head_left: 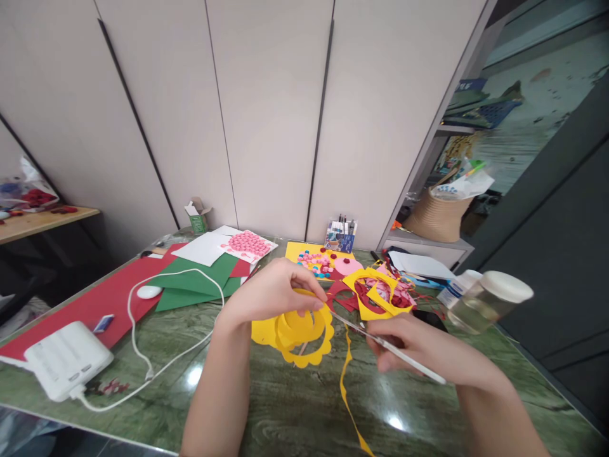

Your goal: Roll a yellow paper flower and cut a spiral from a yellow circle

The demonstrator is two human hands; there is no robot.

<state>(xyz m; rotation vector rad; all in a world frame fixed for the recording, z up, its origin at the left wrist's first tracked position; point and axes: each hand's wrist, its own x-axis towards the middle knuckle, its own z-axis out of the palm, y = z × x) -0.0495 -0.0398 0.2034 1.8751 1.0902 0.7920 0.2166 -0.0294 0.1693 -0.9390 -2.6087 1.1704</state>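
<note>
My left hand point(280, 289) pinches a curled piece of yellow paper point(328, 346) with a scalloped edge and loops inside it. In my right hand point(404, 343) is a slim cutting tool point(423, 369) with a straight white handle and a thin metal blade; whether it is scissors or a knife I cannot tell. The blade points left, its tip at the paper beside my left fingertips. A narrow, wavy yellow strip point(348, 397) hangs below the blade towards the table's near edge.
Yellow and red paper offcuts point(364, 311) lie behind my right hand, near a lidded jar point(490, 301). Pompoms point(316, 260) rest on a yellow sheet. Left are green sheets point(197, 289), red paper point(114, 289) and a white power bank point(69, 358) with a looping cable.
</note>
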